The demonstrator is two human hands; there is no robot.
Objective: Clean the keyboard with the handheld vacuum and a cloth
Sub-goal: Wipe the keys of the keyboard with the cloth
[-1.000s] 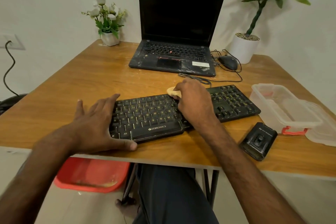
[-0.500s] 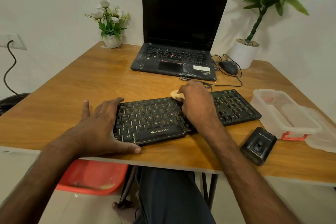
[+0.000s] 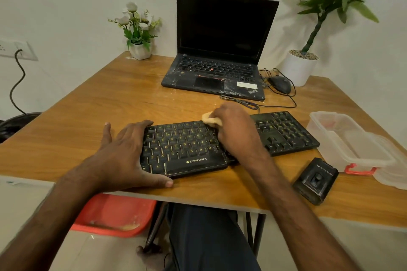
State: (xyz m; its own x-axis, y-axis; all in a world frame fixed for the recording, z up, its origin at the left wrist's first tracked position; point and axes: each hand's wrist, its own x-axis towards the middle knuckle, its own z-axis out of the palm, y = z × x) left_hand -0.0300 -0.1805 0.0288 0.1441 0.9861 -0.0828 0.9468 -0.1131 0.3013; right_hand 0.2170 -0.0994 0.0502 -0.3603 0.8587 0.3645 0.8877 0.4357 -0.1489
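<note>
A black Zebronics keyboard (image 3: pixel 189 149) lies across the near part of the wooden table (image 3: pixel 92 121). My left hand (image 3: pixel 125 156) clasps its left end, fingers spread over the far edge and thumb along the near edge. My right hand (image 3: pixel 236 130) is closed on a small tan cloth (image 3: pixel 210 119) and presses it on the top key rows near the keyboard's middle. Most of the cloth is hidden under my fingers. The black handheld vacuum (image 3: pixel 316 180) lies on the table to the right, near the front edge.
An open black laptop (image 3: pixel 220 50) stands behind the keyboard, with a wired mouse (image 3: pixel 279 84) and cables to its right. A clear plastic box (image 3: pixel 350 141) sits at the right edge. Potted plants occupy both back corners. A red bin (image 3: pixel 114 215) is under the table.
My right hand with the cloth has stayed on the top rows, shifting only slightly. My left hand keeps its hold. The camera has tilted a little, so the scene sits lower in view.
</note>
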